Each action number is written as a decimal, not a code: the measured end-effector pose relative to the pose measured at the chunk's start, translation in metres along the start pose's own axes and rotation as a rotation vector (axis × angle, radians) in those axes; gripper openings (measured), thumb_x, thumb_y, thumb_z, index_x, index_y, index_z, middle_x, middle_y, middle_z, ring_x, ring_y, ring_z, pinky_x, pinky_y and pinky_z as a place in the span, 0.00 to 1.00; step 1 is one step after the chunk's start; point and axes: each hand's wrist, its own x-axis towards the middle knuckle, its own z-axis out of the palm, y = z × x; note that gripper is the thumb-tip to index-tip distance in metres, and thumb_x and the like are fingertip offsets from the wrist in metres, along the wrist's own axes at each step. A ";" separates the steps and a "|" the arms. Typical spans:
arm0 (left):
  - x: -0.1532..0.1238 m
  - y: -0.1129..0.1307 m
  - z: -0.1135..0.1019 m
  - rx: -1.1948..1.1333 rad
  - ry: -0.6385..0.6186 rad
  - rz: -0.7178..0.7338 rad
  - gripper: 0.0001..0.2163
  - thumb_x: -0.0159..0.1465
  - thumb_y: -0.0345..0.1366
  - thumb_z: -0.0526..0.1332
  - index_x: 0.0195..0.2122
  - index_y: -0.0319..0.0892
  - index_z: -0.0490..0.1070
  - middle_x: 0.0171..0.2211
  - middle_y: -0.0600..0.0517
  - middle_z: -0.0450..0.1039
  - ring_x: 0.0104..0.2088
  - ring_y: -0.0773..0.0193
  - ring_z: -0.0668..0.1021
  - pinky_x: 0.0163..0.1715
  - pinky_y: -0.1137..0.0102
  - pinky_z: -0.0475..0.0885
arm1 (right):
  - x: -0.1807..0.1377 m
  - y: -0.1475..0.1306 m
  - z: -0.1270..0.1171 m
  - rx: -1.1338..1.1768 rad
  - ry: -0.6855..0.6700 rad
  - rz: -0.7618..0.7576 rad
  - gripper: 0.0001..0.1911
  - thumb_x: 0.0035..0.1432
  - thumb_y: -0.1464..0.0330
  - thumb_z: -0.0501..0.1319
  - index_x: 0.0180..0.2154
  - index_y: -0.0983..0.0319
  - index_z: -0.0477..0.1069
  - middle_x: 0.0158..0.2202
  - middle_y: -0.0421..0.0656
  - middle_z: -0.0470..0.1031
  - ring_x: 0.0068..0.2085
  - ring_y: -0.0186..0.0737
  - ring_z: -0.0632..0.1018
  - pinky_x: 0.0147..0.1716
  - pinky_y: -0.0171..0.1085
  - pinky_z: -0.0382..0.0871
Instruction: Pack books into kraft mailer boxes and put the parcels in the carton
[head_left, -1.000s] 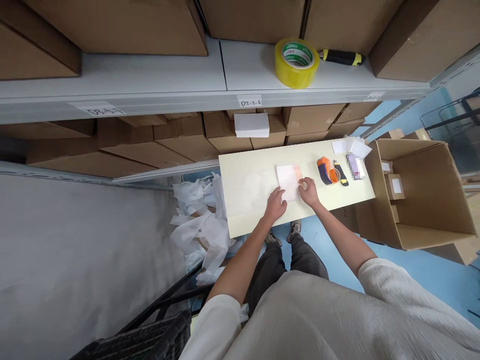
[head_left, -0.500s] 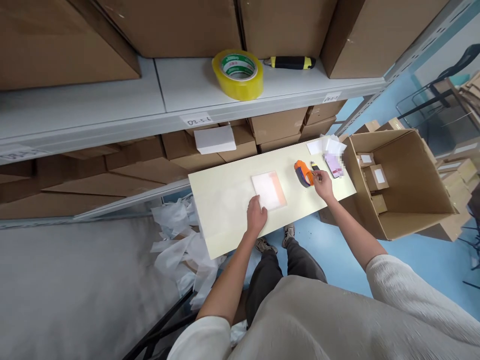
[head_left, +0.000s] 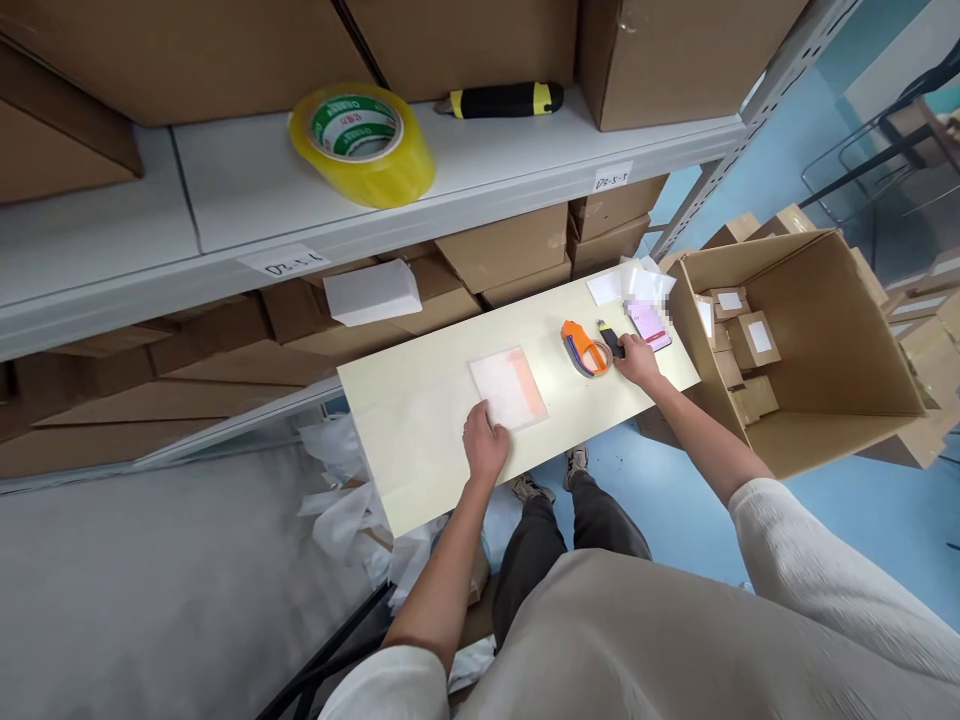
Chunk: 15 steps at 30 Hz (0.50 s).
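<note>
A flat white and pale-orange packet (head_left: 511,388) lies on the cream tabletop (head_left: 420,440). My left hand (head_left: 486,442) is closed at its lower left corner, thumb and fingers against the edge. To the right, my right hand (head_left: 639,362) has its fingers closed around the near end of a black and yellow utility knife (head_left: 610,337), which still lies low over the table. Just left of that knife sits an orange and blue tape dispenser (head_left: 585,350) with a roll of tape. A phone with a pinkish screen (head_left: 648,322) is beyond my right hand.
A big open carton (head_left: 840,340) holding several small boxes stands at the table's right end. On the grey shelf above are a yellow tape roll (head_left: 367,145) and another utility knife (head_left: 504,101). A white box (head_left: 373,292) rests on cartons behind the table.
My right hand has gone from the tape dispenser's edge to the utility knife beside it. My left hand stays at the packet's corner. The whole view has shifted with my head.
</note>
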 end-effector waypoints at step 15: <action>0.012 0.007 0.004 -0.111 -0.002 -0.062 0.28 0.64 0.31 0.60 0.67 0.42 0.69 0.64 0.38 0.73 0.67 0.43 0.74 0.69 0.45 0.71 | -0.035 -0.066 -0.057 0.896 0.127 -0.006 0.26 0.65 0.62 0.53 0.62 0.61 0.68 0.41 0.45 0.81 0.39 0.46 0.80 0.39 0.42 0.77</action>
